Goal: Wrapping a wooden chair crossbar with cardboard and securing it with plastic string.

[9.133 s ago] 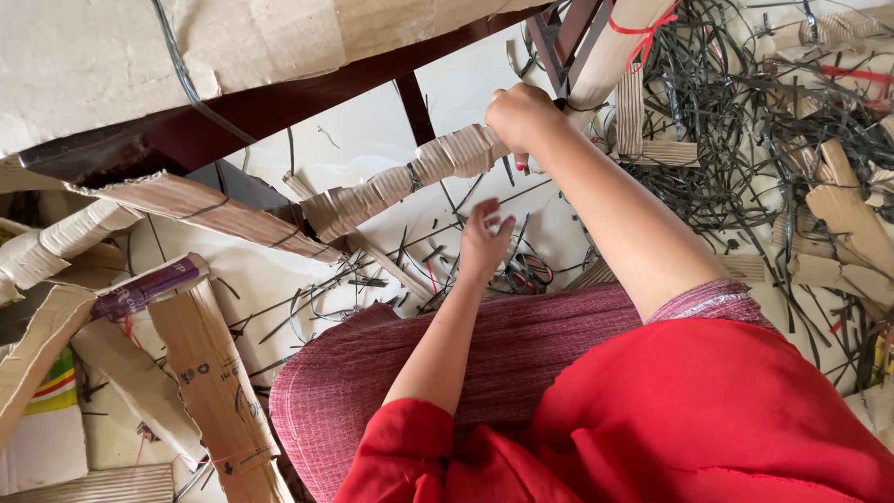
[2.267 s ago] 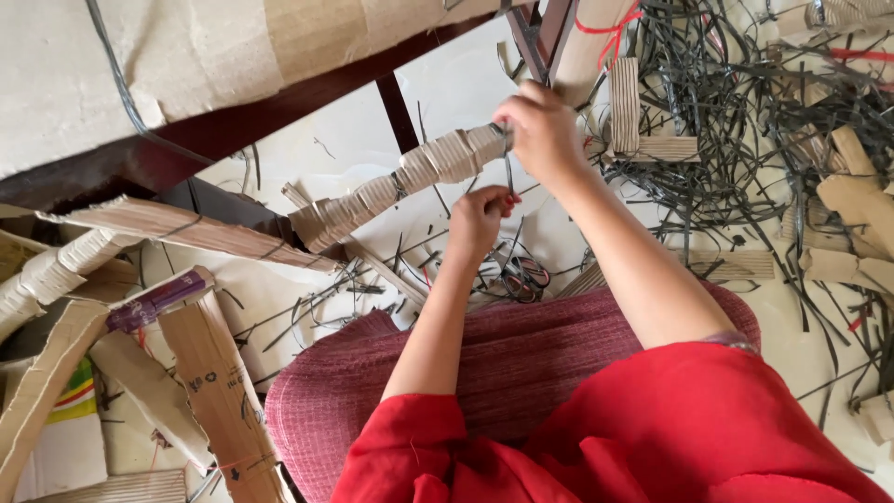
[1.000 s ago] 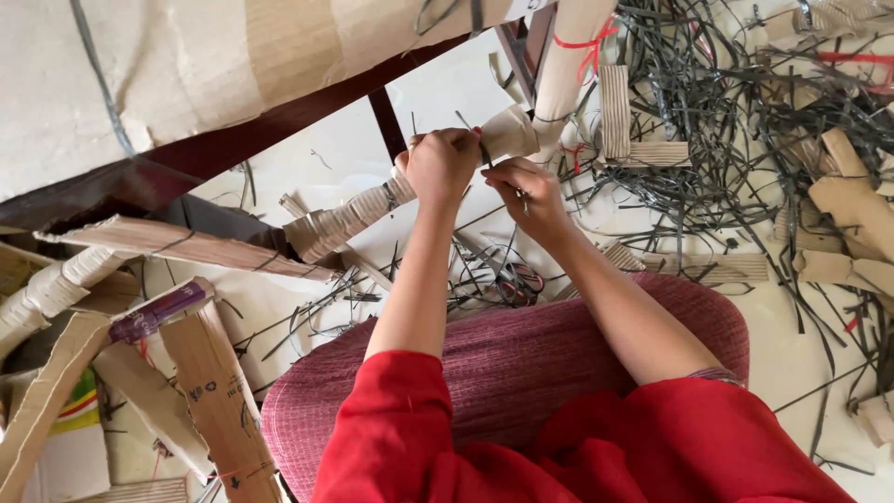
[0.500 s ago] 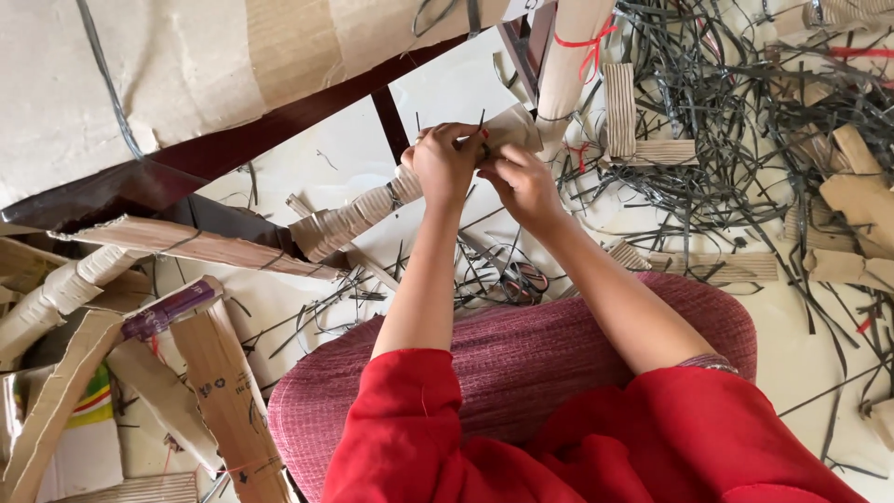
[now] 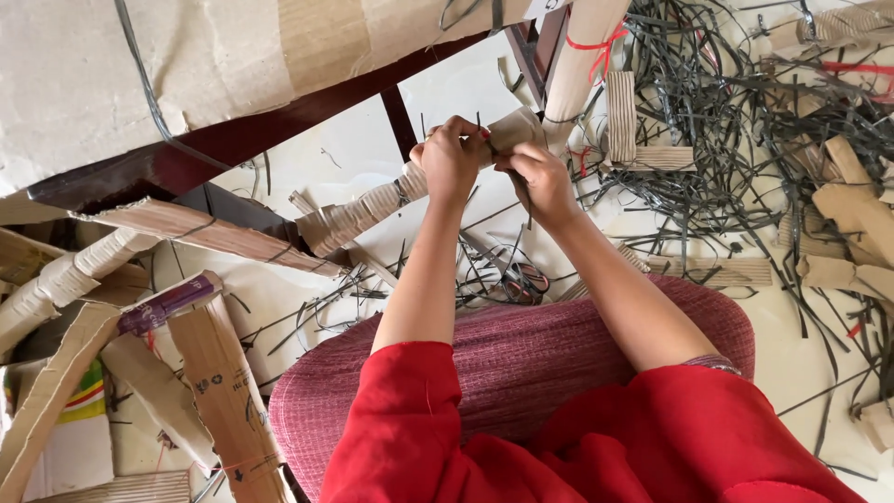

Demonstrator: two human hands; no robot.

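Note:
A long rail wrapped in corrugated cardboard (image 5: 368, 203) slants from the lower left up to a cardboard-wrapped post (image 5: 579, 56) tied with red string. My left hand (image 5: 451, 158) is closed around the wrapped rail near its upper end. My right hand (image 5: 543, 182) is just to its right, pinching a thin dark plastic strap (image 5: 526, 197) that hangs down from the rail. The two hands almost touch. The strap's ends stick up above my left hand.
A big cardboard-covered dark wooden piece (image 5: 186, 74) fills the top left. Dark strap offcuts (image 5: 736, 121) and cardboard scraps (image 5: 852, 205) litter the floor on the right. Scissors (image 5: 521, 279) lie on the floor by my knee. More wrapped cardboard pieces (image 5: 214, 382) lie at left.
My left hand came up from the floor and closed on the wrapped rail. My right hand shifted from the rail's end to beside it, holding the strap. In the last second both barely moved.

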